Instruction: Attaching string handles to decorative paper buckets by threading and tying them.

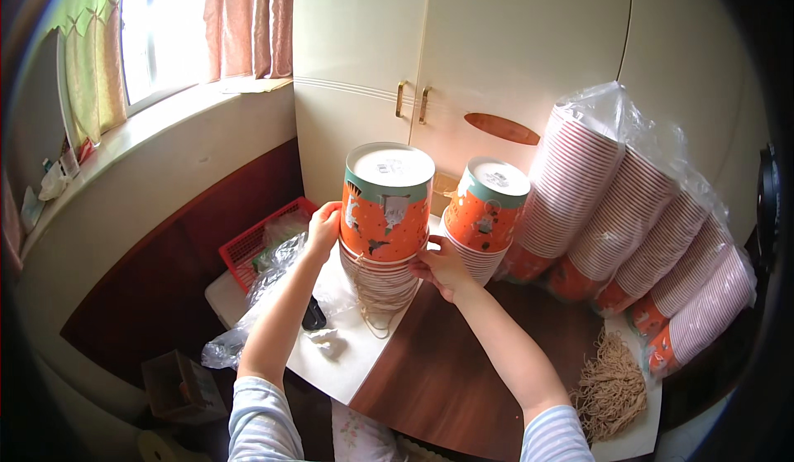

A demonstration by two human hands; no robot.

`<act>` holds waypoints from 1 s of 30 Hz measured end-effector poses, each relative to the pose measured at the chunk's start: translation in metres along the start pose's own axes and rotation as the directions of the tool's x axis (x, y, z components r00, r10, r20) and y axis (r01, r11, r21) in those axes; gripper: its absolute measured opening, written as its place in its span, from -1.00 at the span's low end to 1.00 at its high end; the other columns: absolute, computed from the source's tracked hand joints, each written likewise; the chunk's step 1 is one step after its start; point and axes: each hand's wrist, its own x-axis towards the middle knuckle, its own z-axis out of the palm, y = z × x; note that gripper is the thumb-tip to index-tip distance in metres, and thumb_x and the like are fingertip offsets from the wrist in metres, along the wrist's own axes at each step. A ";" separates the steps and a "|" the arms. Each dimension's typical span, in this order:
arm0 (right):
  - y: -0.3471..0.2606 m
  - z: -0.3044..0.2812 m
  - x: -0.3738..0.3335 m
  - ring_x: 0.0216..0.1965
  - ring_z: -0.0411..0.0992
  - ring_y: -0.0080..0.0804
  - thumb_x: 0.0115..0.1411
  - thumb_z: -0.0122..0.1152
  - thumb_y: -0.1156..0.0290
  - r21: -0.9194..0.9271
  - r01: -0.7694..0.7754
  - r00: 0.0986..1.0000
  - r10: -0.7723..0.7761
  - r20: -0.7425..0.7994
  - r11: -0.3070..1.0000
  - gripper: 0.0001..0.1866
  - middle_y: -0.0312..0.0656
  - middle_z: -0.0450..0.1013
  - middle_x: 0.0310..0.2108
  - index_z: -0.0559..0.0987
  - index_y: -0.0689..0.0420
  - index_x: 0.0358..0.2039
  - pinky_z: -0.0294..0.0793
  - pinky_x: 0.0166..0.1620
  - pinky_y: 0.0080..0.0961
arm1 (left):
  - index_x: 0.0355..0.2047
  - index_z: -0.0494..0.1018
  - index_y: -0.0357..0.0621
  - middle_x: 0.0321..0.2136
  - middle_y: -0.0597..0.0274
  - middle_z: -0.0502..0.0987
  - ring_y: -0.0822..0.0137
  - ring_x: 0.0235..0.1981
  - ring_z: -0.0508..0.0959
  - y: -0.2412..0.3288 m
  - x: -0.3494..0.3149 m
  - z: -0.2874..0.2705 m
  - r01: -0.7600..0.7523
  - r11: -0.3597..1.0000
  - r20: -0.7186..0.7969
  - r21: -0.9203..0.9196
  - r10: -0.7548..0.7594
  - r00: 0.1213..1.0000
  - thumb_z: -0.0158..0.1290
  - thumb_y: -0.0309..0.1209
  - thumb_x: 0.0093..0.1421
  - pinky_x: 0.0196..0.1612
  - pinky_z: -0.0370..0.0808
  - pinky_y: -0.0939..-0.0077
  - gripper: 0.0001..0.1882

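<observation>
An orange and green paper bucket (385,222) sits upside down on top of a nested stack, its white base facing up. My left hand (325,226) grips its left side. My right hand (445,268) closes on the bucket's lower rim at the right; whether its fingertips also pinch a string is hard to see. Beige string handles (376,301) hang in loops down the front of the stacked white rims (389,278). Just to the right stands a second inverted stack, topped by a similar bucket (488,214).
Plastic-wrapped stacks of buckets (571,181) lean along the right. A heap of beige strings (612,387) lies at the brown and white table's (447,371) right end. A red basket (240,262), crumpled plastic (256,317) and a black object (313,315) are left. Cabinets (513,40) stand behind.
</observation>
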 end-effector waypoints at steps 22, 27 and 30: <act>0.010 -0.016 0.009 -0.35 0.42 -0.39 0.13 0.08 0.47 0.211 -0.070 0.997 0.065 0.031 0.975 -0.77 -0.12 0.38 -0.35 0.37 0.36 -0.26 0.53 -0.27 -0.57 | -0.18 0.41 -0.28 -0.27 0.19 0.50 0.41 -0.23 0.44 -0.015 -0.011 0.000 0.076 0.933 -0.027 -0.351 -0.092 0.995 -0.19 -0.31 0.25 -0.17 0.35 0.60 -0.69; 0.008 -0.021 0.010 -0.28 0.43 -0.39 0.17 -0.06 0.52 0.143 -0.107 0.994 0.105 0.024 0.984 -0.86 -0.13 0.42 -0.32 0.42 0.33 -0.32 0.52 -0.19 -0.58 | -0.08 0.32 -0.21 -0.17 0.20 0.43 0.39 -0.15 0.43 -0.029 -0.029 0.013 0.130 0.835 0.031 -0.535 -0.134 0.990 -0.22 -0.32 0.22 -0.06 0.35 0.49 -0.68; 0.010 -0.019 0.013 -0.35 0.44 -0.37 0.18 -0.04 0.49 0.173 -0.092 0.996 0.090 0.018 0.981 -0.83 -0.12 0.42 -0.39 0.41 0.38 -0.33 0.55 -0.25 -0.56 | -0.06 0.31 -0.20 -0.15 0.19 0.42 0.36 -0.13 0.43 -0.031 -0.031 0.012 0.139 0.838 0.046 -0.528 -0.135 0.990 -0.22 -0.32 0.22 -0.05 0.35 0.46 -0.67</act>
